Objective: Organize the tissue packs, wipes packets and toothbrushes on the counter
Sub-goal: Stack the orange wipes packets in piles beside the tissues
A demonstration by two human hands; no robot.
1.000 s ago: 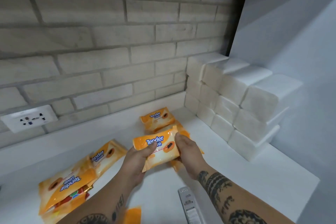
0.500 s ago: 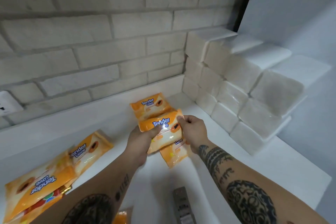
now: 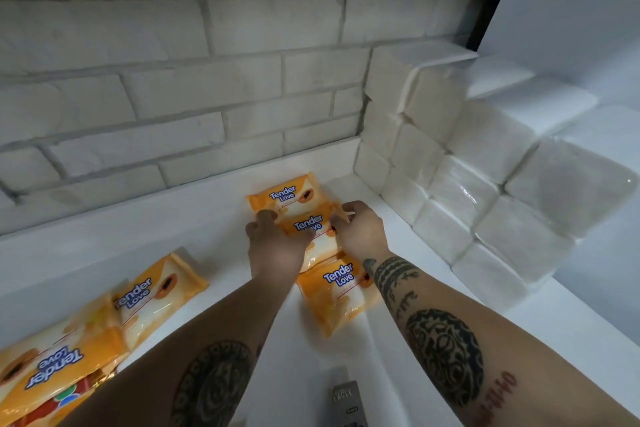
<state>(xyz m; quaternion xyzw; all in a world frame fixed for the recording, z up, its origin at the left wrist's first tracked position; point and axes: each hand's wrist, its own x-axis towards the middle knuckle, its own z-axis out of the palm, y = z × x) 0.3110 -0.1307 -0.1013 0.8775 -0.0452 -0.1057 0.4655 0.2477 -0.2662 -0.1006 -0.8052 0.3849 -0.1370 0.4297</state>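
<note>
At the bottom of the frame a grey object (image 3: pixel 348 402) lay on the white tabletop (image 3: pixel 207 229), with a pile of wipes packets (image 3: pixel 52 367) at the lower left. In the centre the left hand (image 3: pixel 275 246) and the right hand (image 3: pixel 360 229) gripped the ends of the middle packet (image 3: pixel 311 229) with curled fingers, between a nearer packet (image 3: pixel 337 291) and a farther packet (image 3: pixel 287 196). Behind, at the right, the tissue packs (image 3: pixel 467 184) stood stacked.

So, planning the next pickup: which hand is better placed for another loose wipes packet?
Probably left: the loose wipes packets lie left of the left hand; the right hand would cross over.
</note>
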